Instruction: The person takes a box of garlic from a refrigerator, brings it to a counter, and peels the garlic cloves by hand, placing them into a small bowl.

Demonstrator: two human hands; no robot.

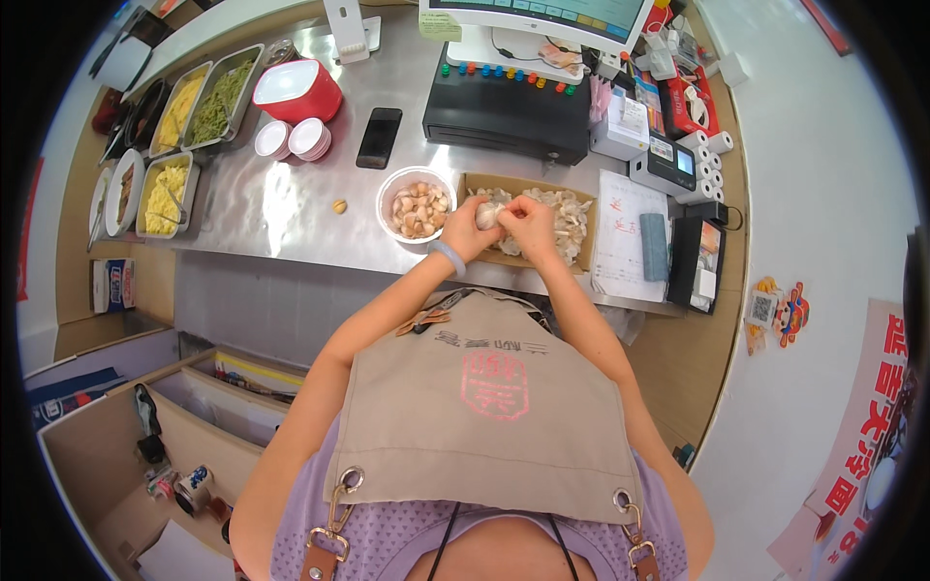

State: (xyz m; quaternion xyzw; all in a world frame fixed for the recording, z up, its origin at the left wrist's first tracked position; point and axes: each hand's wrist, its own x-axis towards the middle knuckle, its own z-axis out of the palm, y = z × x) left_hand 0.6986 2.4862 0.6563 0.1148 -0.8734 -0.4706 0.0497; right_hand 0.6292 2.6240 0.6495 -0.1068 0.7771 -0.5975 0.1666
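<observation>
A whitish garlic bulb (490, 215) is held in my left hand (466, 226), above the near left part of a shallow cardboard box (590, 240). My right hand (529, 222) pinches at the bulb's right side with thumb and fingers. Papery garlic skins (571, 212) fill much of the box beneath and beside my hands. Just left of the box stands a round white bowl (382, 210) of loose garlic cloves (419, 209). One small yellowish-brown piece (339, 206) lies alone on the steel counter (290, 225), farther left.
Behind the bowl lie a black phone (379, 138) and a black cash drawer (505, 109). Metal trays of yellow food (167, 197) and green food (224, 102) stand at left, near a red container (299, 90) and stacked small white dishes (309, 138). Papers (617, 247) and a card terminal (662, 163) are at right.
</observation>
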